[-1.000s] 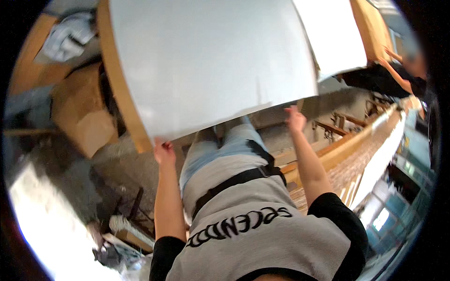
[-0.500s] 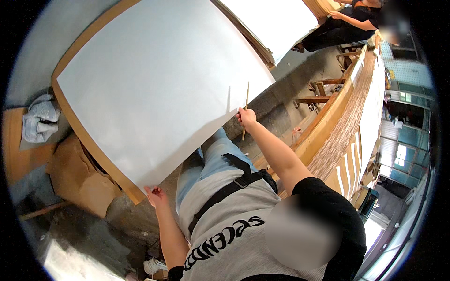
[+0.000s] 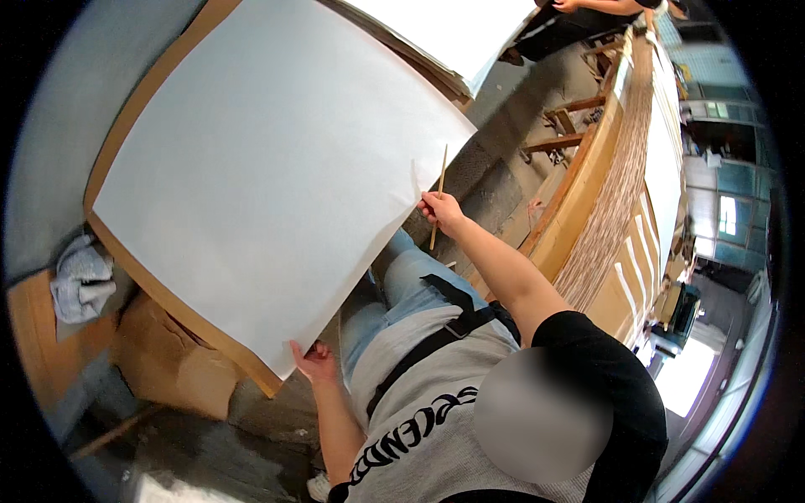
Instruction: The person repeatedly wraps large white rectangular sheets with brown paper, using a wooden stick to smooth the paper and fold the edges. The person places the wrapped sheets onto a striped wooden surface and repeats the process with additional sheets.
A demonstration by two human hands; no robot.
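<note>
A large white sheet (image 3: pixel 251 184), like paper, lies across a brown-edged board (image 3: pixel 189 325) in front of me. My left hand (image 3: pixel 315 362) pinches the sheet's near edge beside its lower corner, some fingers curled underneath. Farther along that edge, my right hand (image 3: pixel 442 211) is closed around a thin wooden stick (image 3: pixel 443 172) and touches the sheet's right near corner. The stick points up and away, its lower end poking out below my fist. Beside it the sheet's edge curls up slightly.
A second stack of white sheets (image 3: pixel 453 33) lies beyond. On the right runs a long wooden structure (image 3: pixel 579 201) with paper strips over it. Crumpled brown paper (image 3: pixel 172 360) and a grey cloth (image 3: pixel 82 281) are at the left. Another person's hand (image 3: pixel 567 5) shows at the top.
The view has shifted. My left hand now sits farther in from the sheet's lower corner, and the near edge is curved and lifted. The stick stays in my right hand.
</note>
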